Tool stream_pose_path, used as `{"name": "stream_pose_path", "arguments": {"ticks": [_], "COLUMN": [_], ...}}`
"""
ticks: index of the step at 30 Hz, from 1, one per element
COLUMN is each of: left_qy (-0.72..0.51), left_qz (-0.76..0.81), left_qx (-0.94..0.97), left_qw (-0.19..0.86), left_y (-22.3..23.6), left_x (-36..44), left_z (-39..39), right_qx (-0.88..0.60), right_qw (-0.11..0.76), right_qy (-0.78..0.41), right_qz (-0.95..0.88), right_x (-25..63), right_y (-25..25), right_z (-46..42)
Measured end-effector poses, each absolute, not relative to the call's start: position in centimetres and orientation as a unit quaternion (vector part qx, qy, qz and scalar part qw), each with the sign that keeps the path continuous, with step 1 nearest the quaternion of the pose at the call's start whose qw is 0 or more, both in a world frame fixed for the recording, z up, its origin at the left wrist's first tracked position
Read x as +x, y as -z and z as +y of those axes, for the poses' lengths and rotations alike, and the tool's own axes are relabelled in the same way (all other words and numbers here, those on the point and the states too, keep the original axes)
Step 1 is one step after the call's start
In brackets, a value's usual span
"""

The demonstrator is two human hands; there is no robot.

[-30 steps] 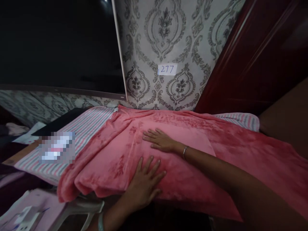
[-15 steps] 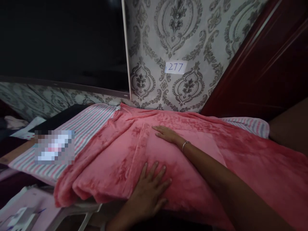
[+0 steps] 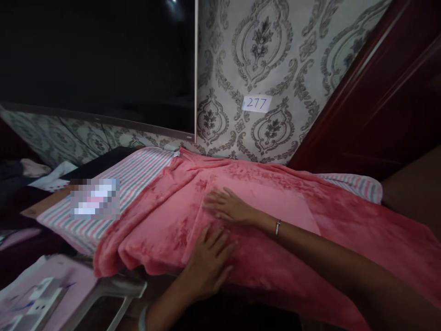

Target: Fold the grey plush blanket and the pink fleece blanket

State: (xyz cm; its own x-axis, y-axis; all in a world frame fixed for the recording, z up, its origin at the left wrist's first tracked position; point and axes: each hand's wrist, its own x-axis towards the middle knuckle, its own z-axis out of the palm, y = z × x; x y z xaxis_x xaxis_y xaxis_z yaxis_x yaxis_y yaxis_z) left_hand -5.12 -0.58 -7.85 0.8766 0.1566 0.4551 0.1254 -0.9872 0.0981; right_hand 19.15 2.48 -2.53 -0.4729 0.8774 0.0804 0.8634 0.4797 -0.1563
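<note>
A plush pink-red blanket (image 3: 275,193) lies spread over the table, with darker patches and a raised fold line running from the front edge toward the back. My left hand (image 3: 210,259) rests on it near the front edge, fingers stretched out. Farther back, my right hand (image 3: 232,207) lies flat on the pink fabric beside the fold, its fingers slightly blurred. Neither hand grasps anything. Beneath the blanket, a striped cloth (image 3: 138,174) shows at the left, and another part of it sticks out at the far right.
A large dark screen (image 3: 96,59) hangs at the back left. A paper label reading 277 (image 3: 257,103) is on the patterned wall. A pixelated patch covers something on the striped cloth. A white power strip (image 3: 37,305) lies on a pink surface at lower left. Dark red panel (image 3: 372,105) stands right.
My right hand has moved a little toward me and left across the blanket. My left hand has shifted slightly up and left in view. The camera view has turned slightly left.
</note>
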Motion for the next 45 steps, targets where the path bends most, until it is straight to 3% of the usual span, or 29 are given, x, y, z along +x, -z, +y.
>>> {"name": "stream_pose_path", "arguments": {"ticks": [6,15,21,26,33,39,45], "left_qy": [-0.265,-0.247,-0.276,-0.289,-0.299,-0.322,-0.175], "left_qz": [0.157,0.15,0.139,0.137,0.138,0.091,-0.093], "left_qx": [0.95,0.957,0.949,0.944,0.942,0.942,0.977], "left_qw": [-0.056,-0.037,-0.06,-0.078,-0.065,0.008,0.074], "left_y": [10.2,10.6,10.9,10.5,10.7,9.0,6.4], "left_x": [-4.8,-4.7,-4.5,-4.4,-4.4,-1.8,6.4], "left_z": [-0.6,-0.7,-0.2,0.1,0.7,-2.0,-8.3], "right_qx": [-0.508,-0.621,-0.638,-0.661,-0.642,-0.643,-0.71], "right_qw": [0.04,0.057,0.096,0.086,0.217,0.152,0.127], "right_qy": [-0.094,-0.166,-0.157,-0.155,-0.093,-0.111,-0.065], "right_qz": [-0.855,-0.764,-0.748,-0.729,-0.729,-0.742,-0.69], "right_x": [19.0,21.8,22.4,21.5,20.3,24.0,29.6], "right_y": [3.8,5.0,6.1,3.9,0.6,0.8,2.3], "right_z": [5.7,15.1,15.9,15.4,7.1,-6.6,-13.0]}}
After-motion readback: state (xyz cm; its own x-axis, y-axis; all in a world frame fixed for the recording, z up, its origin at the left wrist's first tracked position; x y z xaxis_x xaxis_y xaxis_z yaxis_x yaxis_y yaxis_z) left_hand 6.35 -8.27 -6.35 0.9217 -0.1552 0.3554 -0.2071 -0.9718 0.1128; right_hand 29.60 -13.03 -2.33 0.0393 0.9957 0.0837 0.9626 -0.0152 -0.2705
